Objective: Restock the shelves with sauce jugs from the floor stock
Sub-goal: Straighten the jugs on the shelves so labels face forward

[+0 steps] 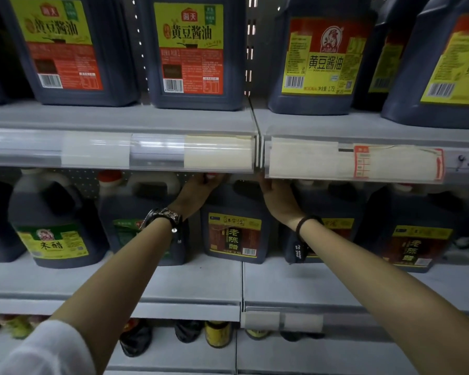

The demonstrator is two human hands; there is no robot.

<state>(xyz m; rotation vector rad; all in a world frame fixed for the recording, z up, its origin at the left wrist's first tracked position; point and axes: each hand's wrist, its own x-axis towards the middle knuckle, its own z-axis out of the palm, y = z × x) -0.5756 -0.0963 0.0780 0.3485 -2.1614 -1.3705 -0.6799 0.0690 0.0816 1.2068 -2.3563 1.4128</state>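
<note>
A dark sauce jug (234,236) with a brown and yellow label stands on the middle shelf (195,282), set back from the edge. My left hand (198,192) reaches in under the price rail (160,151) and curls its fingers round the jug's red cap. My right hand (278,198) lies against the jug's upper right side near the handle. The rail hides the right hand's fingers. More dark jugs stand beside it: a green-labelled one (53,226) at the left and a brown-labelled one (414,239) at the right.
The upper shelf (119,117) holds large soy sauce jugs (192,50) with yellow and red labels. A lower shelf (173,355) carries small dark bottles (217,334). The middle shelf's bare front strip lies under my forearms.
</note>
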